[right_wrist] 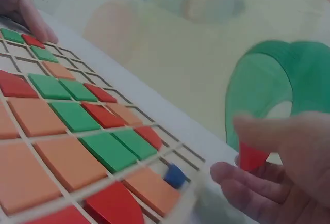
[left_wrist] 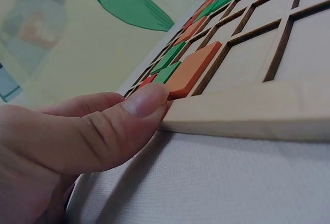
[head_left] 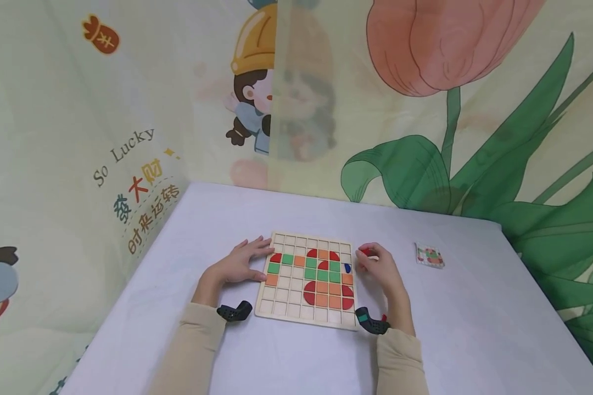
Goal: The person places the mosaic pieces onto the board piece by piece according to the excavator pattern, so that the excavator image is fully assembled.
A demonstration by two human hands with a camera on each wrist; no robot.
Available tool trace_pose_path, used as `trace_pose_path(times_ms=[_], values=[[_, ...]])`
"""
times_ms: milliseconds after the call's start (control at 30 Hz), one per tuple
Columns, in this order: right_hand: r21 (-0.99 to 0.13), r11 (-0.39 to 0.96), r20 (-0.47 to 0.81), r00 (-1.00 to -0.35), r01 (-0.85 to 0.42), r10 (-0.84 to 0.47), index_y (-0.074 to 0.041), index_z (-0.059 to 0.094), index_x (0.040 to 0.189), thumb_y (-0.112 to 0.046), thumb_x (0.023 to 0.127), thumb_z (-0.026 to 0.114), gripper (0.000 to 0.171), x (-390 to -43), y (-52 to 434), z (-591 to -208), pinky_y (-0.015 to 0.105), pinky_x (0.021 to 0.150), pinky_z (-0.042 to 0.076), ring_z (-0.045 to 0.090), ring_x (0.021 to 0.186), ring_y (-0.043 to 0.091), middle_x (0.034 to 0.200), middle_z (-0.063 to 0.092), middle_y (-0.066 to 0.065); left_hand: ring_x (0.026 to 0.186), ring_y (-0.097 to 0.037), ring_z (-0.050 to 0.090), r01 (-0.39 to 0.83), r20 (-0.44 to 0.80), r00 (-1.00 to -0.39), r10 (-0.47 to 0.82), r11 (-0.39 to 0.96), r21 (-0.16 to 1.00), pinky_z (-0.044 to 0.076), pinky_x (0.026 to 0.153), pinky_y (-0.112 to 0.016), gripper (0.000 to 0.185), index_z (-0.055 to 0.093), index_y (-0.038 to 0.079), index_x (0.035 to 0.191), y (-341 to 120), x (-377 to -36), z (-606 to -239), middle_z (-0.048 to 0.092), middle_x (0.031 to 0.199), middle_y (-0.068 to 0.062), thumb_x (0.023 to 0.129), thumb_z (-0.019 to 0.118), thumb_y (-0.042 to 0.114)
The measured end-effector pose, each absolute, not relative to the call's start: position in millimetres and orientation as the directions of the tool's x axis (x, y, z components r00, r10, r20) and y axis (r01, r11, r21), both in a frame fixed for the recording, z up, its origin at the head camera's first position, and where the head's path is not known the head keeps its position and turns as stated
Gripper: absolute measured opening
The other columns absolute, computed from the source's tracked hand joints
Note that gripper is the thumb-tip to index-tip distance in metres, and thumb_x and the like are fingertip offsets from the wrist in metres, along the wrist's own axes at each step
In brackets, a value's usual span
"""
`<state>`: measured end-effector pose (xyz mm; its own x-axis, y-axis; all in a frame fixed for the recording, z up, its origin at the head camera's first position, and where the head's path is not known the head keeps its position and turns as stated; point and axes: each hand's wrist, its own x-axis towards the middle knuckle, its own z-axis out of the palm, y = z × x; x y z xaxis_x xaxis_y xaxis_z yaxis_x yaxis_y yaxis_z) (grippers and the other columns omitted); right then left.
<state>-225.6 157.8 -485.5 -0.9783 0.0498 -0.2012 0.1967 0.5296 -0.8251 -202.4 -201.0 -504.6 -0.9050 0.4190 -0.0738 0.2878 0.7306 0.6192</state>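
Note:
A wooden grid board [head_left: 306, 322] lies on the white-covered table. Green squares [head_left: 309, 274], orange squares [head_left: 328, 300] and red rounded pieces [head_left: 309, 294] fill several of its cells. A small blue piece [right_wrist: 174, 176] sits in a cell near the right edge. My left hand [head_left: 237, 263] rests at the board's left side with fingers spread, its thumb [left_wrist: 147, 100] touching the rim beside an orange square [left_wrist: 195, 69]. Just off the right edge, my right hand [head_left: 381, 266] pinches a red piece [right_wrist: 251, 157] between thumb and fingers, which partly hide it.
To the right of the board lies a small packet or card [head_left: 430, 255] with a coloured pattern. A printed cloth [head_left: 217, 109] with a cartoon figure and a tulip hangs behind the table. Both wrists wear black camera bands [head_left: 234, 312].

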Motion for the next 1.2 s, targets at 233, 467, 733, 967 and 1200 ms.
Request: trace_pose_path(times_ms=[233,467,733,967,1200], values=[[-0.807,0.588,-0.053,-0.999,0.049,0.011,-0.011,0.057,0.114,-0.024,0.089,0.066,0.029,-216.4,123.5,-476.6,0.02,0.062,0.049,0.053,0.083,0.022,0.107,0.056,0.012,0.149,-0.023,0.013,0.288,-0.074,-0.903,0.423,0.723,0.628,0.004,0.122,-0.046,0.076,0.047,0.017,0.141,-198.3,-201.0,-503.0,0.027,0.157,0.001,0.075,0.078,0.037],[-0.769,0.617,0.03,-0.973,-0.168,-0.228,-0.01,0.055,0.134,-0.015,0.092,0.063,0.043,-205.4,85.5,-470.5,0.021,0.06,0.052,0.058,0.072,0.016,0.1,0.056,0.01,0.148,-0.023,0.013,0.286,-0.072,-0.904,0.421,0.722,0.63,0.004,0.122,-0.045,0.076,0.047,0.016,0.141,-198.1,-200.7,-501.1,0.028,0.157,0.0,0.075,0.078,0.038],[-0.727,0.63,-0.026,-0.906,-0.273,-0.423,-0.02,0.071,0.106,-0.021,0.09,0.065,0.017,-189.6,44.6,-469.2,0.025,0.074,0.054,0.061,0.085,0.012,0.098,0.069,-0.004,0.148,-0.024,0.014,0.299,-0.06,-0.899,0.434,0.708,0.64,0.004,0.122,-0.048,0.074,0.048,0.014,0.14,-199.2,-199.7,-498.3,0.029,0.157,-0.001,0.076,0.077,0.038],[-0.687,0.633,-0.006,-0.869,-0.356,-0.495,-0.021,0.075,0.09,-0.022,0.083,0.074,0.007,-176.6,11.7,-475.8,0.019,0.069,0.05,0.056,0.076,0.006,0.084,0.067,-0.011,0.148,-0.024,0.015,0.315,-0.043,-0.895,0.444,0.697,0.645,0.003,0.122,-0.049,0.073,0.049,0.014,0.14,-201.7,-200.1,-497.3,0.03,0.156,-0.002,0.076,0.077,0.035],[-0.638,0.685,0.007,-0.891,-0.353,-0.453,-0.023,0.073,0.078,-0.028,0.081,0.075,0.007,-164.2,-7.8,-485.0,0.016,0.058,0.044,0.052,0.065,0.002,0.068,0.064,-0.015,0.148,-0.025,0.015,0.326,-0.028,-0.894,0.447,0.693,0.643,0.004,0.121,-0.049,0.073,0.049,0.013,0.139,-202.3,-200.7,-498.5,0.03,0.156,-0.003,0.076,0.077,0.036]])
